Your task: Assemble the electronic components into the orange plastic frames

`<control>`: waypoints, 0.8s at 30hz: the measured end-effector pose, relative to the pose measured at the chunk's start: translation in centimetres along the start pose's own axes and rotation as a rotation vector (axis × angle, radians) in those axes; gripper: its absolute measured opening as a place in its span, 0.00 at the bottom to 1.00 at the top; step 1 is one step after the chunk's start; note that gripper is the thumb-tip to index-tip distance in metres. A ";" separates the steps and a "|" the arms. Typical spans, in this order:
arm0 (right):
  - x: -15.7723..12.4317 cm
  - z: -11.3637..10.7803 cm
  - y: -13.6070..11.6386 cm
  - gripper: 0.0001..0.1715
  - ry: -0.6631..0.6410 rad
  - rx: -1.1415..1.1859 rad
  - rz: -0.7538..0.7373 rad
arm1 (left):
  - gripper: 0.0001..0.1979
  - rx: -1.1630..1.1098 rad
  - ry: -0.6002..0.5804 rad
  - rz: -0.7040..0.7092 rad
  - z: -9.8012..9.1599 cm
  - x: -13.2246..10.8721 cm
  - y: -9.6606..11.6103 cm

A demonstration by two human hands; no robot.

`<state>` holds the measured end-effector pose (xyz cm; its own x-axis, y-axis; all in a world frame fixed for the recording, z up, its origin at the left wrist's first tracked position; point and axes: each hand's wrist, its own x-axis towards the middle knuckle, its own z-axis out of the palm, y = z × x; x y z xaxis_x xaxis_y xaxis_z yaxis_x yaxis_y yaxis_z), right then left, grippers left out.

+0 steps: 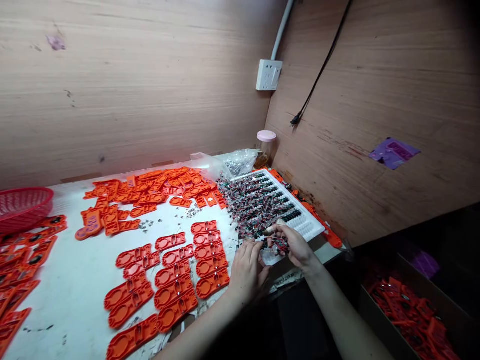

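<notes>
Wire bunch: a small tangled cluster of wired components (278, 246), right of centre in the lower half of the frame; thin red and dark leads twist over one another among small black and pale bits, too small to tell apart.
Right hand: the right hand (294, 245) pinches the bunch between thumb and fingers, the leads hanging below the fingertips.
Left hand: the left hand (246, 267) is just beside the bunch, fingers bent toward it; whether they grip any piece I cannot tell.
White tray: a ribbed white plastic tray (310, 225) slants right of centre, its rows set with black parts; bare ribs show at its lower right end.
Wired pile: a dense mass of similar components (243, 202), red, black and greenish, covers the tray's left side.
Orange shells: moulded orange plastic shells (212, 257) lie in columns at lower centre, each with a round recess at one end.
Shell heap: a loose heap of orange shells (150, 187) lies left of centre, above the columns.
Jar: a clear jar with a pink lid (266, 136) stands beyond the tray, beside a clear plastic bag (242, 161).
</notes>
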<state>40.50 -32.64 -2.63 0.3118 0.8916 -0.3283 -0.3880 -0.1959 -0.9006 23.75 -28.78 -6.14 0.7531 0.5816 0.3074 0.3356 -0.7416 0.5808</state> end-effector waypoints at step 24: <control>1.0 -4.3 -0.5 0.26 -0.131 0.475 -0.035 | 0.22 0.057 -0.063 0.001 -0.9 0.6 0.4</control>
<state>44.68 -33.42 -3.76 0.2319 0.9440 -0.2347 -0.7416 0.0154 -0.6707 23.86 -28.44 -5.00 0.7871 0.5597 0.2591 0.3651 -0.7614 0.5357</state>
